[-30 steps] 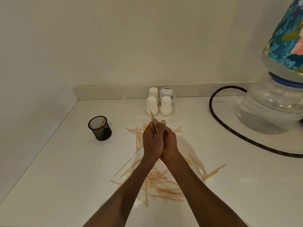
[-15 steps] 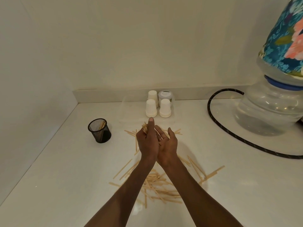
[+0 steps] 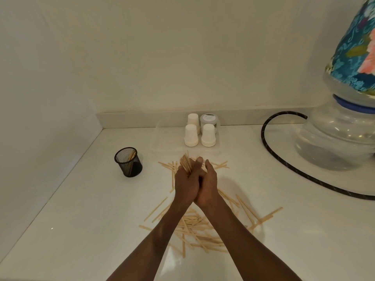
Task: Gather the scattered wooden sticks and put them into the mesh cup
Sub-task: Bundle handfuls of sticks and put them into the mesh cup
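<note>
My left hand (image 3: pixel 185 184) and my right hand (image 3: pixel 208 185) are pressed together over the middle of the white counter, both closed around a bundle of wooden sticks (image 3: pixel 185 164) whose tips fan out above the fingers. Several loose sticks (image 3: pixel 194 230) lie scattered under my forearms, and several more (image 3: pixel 219 166) lie just beyond my hands. The black mesh cup (image 3: pixel 128 164) stands upright to the left of my hands, apart from them, with a few sticks inside.
Three upturned white paper cups (image 3: pixel 191 135) and a small lidded jar (image 3: pixel 209 120) stand by the back wall. A black hose (image 3: pixel 284 167) curves across the right side to a large clear water jug (image 3: pixel 336 138). A wall borders the counter's left edge.
Half a second ago my hands were open, palms up, with the sticks loose in them. Now both are closed together around the bundle, at the same spot.
</note>
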